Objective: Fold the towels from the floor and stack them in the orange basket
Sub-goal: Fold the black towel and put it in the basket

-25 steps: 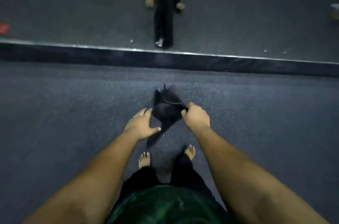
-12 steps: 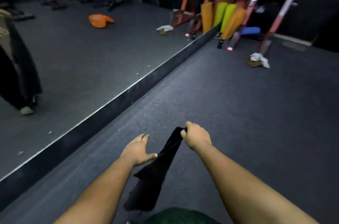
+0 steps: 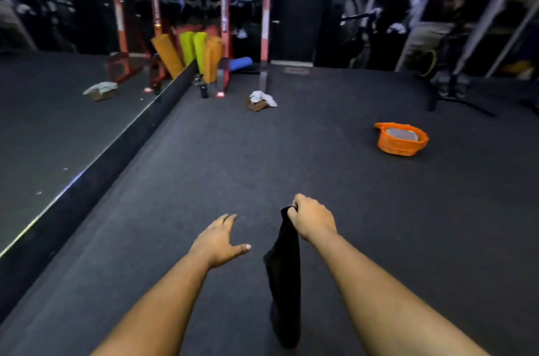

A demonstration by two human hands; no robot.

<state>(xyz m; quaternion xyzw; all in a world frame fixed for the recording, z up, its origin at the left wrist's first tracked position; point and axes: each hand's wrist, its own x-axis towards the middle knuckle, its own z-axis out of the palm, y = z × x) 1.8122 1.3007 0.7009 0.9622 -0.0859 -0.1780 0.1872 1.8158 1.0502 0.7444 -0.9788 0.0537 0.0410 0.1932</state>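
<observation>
- Low at six o'clock, our right hand [image 3: 313, 220] pinches the black towel [image 3: 285, 277] by its top edge; it hangs long and narrow.
- Our left hand [image 3: 217, 240] is spread and holds nothing.
- We judge folding unfinished: next, the left catches the hanging end.
- At two o'clock, well apart, sits the basket [image 3: 401, 139]; another towel [image 3: 262, 99] lies at twelve.

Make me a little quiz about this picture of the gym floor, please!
1. True or false: the left hand holds the long black cloth towel.
2. Which hand has a grip on the towel's top end? A. left B. right C. both
3. Fill in: the round orange mesh basket sits on the ____.

Key: 1. false, it is open and apart from the towel. 2. B. 3. floor.
</observation>
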